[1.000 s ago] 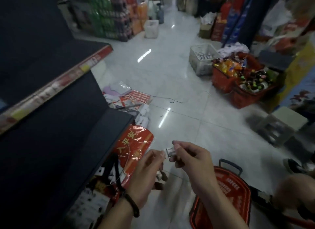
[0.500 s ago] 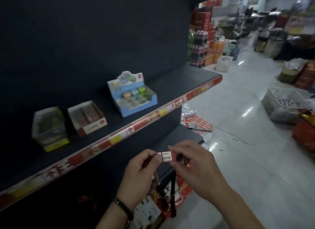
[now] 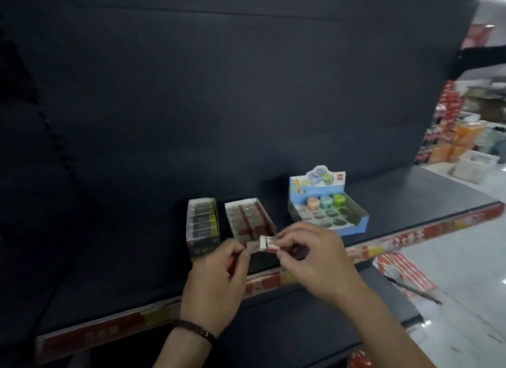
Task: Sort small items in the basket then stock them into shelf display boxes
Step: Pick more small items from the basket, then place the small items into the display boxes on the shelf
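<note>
A small white-and-red rectangular packet is pinched at its right end by the thumb and forefinger of the right hand, whose fingers are clamped on it. It is held in the air just in front of the shelf edge, over the near end of an open white-and-red cardboard display box filled with rows of similar small items. The left hand is raised just beside the packet. Its fingers are curled around something thin and red, too blurred to be identified. A dark beaded bracelet is worn on the left wrist.

Beside the white-and-red box, on its left, an open box with a yellow front is filled with dark items. To the right, apart from both, stands a blue cardboard display box with a raised printed back panel and pastel round items inside. All three rest on a black shelf edged with a red-and-yellow price strip. Red-and-white packets lie on the glossy floor at the right.
</note>
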Available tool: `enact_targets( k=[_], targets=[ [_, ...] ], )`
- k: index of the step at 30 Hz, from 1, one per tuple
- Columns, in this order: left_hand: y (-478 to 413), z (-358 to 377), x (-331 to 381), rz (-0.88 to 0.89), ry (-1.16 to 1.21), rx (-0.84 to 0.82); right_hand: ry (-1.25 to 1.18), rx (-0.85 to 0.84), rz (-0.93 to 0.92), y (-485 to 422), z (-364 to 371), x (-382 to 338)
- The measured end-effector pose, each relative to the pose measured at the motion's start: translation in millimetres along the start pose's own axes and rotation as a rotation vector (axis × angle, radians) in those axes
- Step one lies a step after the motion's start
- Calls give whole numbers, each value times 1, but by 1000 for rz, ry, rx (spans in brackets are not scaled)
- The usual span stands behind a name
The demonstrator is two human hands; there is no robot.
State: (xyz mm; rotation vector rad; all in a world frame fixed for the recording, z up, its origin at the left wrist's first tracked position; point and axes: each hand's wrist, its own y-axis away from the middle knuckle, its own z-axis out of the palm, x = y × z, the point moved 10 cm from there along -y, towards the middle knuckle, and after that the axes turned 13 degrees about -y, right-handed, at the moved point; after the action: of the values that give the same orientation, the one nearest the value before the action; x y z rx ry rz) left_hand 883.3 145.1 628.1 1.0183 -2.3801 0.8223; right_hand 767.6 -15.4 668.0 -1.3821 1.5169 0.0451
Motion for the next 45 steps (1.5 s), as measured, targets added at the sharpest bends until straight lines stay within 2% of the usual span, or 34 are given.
enact_targets(
  k=[3,6,11,16,22,26,28,32,35,37,38,40,45],
  targets=[
    [-18,2,-6,47,-327,112,115,-166,7,-48,19,18],
    [-27,22,-21,18,-388,102,203,-295,44,-78,38,35],
    [-28,24,-33,-15,-331,220,242,-483,69,-103,76,48],
    [-26,25,-34,52,-242,292,242,-612,95,-97,99,56],
    [-26,24,-30,138,-189,324,257,-613,73,-99,106,59],
    [-26,23,-29,152,-191,328,200,-652,169,-99,105,67],
    [-26,21,-29,139,-171,324,219,-704,224,-100,102,67],
    [-24,15,-35,22,-30,284,278,-785,209,-96,104,60],
    [-21,18,-36,-97,331,191,240,-672,133,-95,93,48],
    [-17,21,-39,-184,653,148,0,-494,116,-88,78,35],
    [-16,20,-37,-199,738,138,-155,-439,123,-81,73,29],
    [-16,19,-31,-181,780,94,-352,-413,141,-60,73,19],
    [-21,20,-22,-187,693,1,-358,-395,150,-39,78,10]
  ],
)
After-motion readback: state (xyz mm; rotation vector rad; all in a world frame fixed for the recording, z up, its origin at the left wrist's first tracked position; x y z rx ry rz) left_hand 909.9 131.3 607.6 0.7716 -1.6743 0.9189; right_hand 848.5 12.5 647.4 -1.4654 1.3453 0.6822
